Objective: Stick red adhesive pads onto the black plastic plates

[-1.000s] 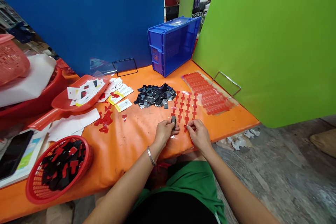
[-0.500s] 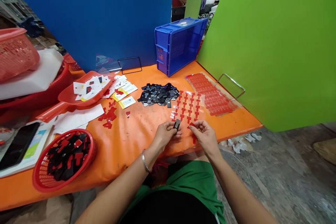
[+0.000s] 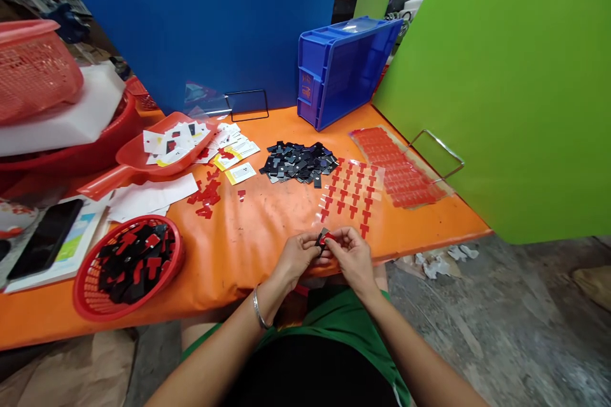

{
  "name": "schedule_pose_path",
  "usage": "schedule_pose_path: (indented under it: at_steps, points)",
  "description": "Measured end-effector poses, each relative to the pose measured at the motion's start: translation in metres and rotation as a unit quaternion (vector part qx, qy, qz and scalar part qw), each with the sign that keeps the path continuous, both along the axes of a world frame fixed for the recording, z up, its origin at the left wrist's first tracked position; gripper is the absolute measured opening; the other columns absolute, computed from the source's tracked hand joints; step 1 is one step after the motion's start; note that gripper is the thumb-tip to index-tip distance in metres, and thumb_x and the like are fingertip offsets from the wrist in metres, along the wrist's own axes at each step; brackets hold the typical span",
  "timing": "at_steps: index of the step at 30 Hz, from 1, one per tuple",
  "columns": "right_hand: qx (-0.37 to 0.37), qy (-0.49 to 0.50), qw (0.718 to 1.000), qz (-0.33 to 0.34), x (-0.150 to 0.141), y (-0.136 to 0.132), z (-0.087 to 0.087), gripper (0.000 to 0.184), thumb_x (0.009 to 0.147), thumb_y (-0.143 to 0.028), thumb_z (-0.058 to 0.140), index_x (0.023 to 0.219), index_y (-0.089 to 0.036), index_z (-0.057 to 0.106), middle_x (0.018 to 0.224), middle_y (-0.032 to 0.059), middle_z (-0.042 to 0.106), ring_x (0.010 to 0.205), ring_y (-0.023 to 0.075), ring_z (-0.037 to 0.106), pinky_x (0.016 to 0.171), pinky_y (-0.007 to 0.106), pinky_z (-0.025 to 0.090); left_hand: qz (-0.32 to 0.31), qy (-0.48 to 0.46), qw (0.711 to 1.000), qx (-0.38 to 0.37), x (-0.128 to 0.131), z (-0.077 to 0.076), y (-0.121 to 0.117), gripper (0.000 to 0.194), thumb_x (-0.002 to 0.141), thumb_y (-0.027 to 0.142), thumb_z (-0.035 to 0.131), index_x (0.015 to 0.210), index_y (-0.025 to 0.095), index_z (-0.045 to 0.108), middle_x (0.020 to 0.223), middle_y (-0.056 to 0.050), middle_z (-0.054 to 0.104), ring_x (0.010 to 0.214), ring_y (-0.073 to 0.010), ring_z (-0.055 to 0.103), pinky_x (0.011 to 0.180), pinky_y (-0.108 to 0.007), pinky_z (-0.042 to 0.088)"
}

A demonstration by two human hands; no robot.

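Between the thumb and fingers of my left hand (image 3: 300, 255) is a small flat black piece (image 3: 321, 240), held above the table's front edge. My right hand (image 3: 352, 258) pinches a red T-shaped sticker (image 3: 328, 238), which lies against the black piece; whether it is stuck down I cannot tell. Just beyond my hands is a clear sheet (image 3: 377, 186) with rows of red T-shaped stickers. A heap of flat black pieces (image 3: 298, 164) lies behind that sheet. To the left, a red basket (image 3: 177, 261) holds black pieces with red T shapes on them.
Loose red pieces (image 3: 206, 196) and a red dustpan (image 3: 128, 154) with white cards lie left. A phone (image 3: 48, 238) rests near the basket. A blue crate (image 3: 312, 54) stands at the back. A sticker sheet (image 3: 396, 168) and wire handle (image 3: 442, 143) are right.
My right hand has moved left with the red sticker, bringing it to the black piece in my left hand. The whole view has shifted slightly.
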State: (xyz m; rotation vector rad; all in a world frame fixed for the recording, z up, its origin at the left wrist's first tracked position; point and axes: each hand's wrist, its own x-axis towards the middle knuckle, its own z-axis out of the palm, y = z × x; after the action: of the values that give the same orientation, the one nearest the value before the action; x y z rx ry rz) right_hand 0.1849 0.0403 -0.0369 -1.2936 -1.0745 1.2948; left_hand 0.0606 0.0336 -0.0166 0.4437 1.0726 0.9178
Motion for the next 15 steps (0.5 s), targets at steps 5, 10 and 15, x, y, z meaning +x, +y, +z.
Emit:
schedule_pose_path:
  at_steps: [5, 10, 15]
  points:
    - [0.003, -0.008, 1.000, 0.003, -0.0004, -0.0002, -0.0025, 0.032, 0.065, -0.044, 0.073, 0.074, -0.020, 0.053, 0.066, -0.0025, 0.058, 0.051, 0.0114, 0.057, 0.048, 0.025, 0.052, -0.007, 0.005, 1.000, 0.004, -0.0013, -0.0027, 0.0000, 0.021, 0.075, -0.004, 0.052, 0.091, 0.006, 0.061, 0.080, -0.010, 0.070, 0.064, -0.0131, 0.068, 0.062, -0.020, 0.055]
    - [-0.018, 0.010, 1.000, 0.012, -0.0005, -0.0007, -0.0043, 0.031, 0.066, -0.042, 0.073, 0.076, -0.021, 0.052, 0.067, -0.0035, 0.058, 0.049, 0.0114, 0.058, 0.048, 0.026, 0.052, -0.010, 0.004, 1.000, 0.006, -0.0011, -0.0037, 0.0006, 0.020, 0.075, -0.003, 0.053, 0.090, 0.007, 0.062, 0.080, -0.010, 0.070, 0.064, -0.0134, 0.068, 0.062, -0.020, 0.055]
    - [-0.014, 0.011, 1.000, 0.012, -0.0003, -0.0010, -0.0059, 0.030, 0.067, -0.040, 0.073, 0.076, -0.020, 0.052, 0.068, -0.0036, 0.057, 0.049, 0.0107, 0.057, 0.048, 0.025, 0.053, -0.011, 0.006, 1.000, 0.003, -0.0011, -0.0020, 0.0006, 0.020, 0.075, -0.003, 0.053, 0.091, 0.006, 0.061, 0.079, -0.009, 0.070, 0.064, -0.0132, 0.068, 0.062, -0.020, 0.055]
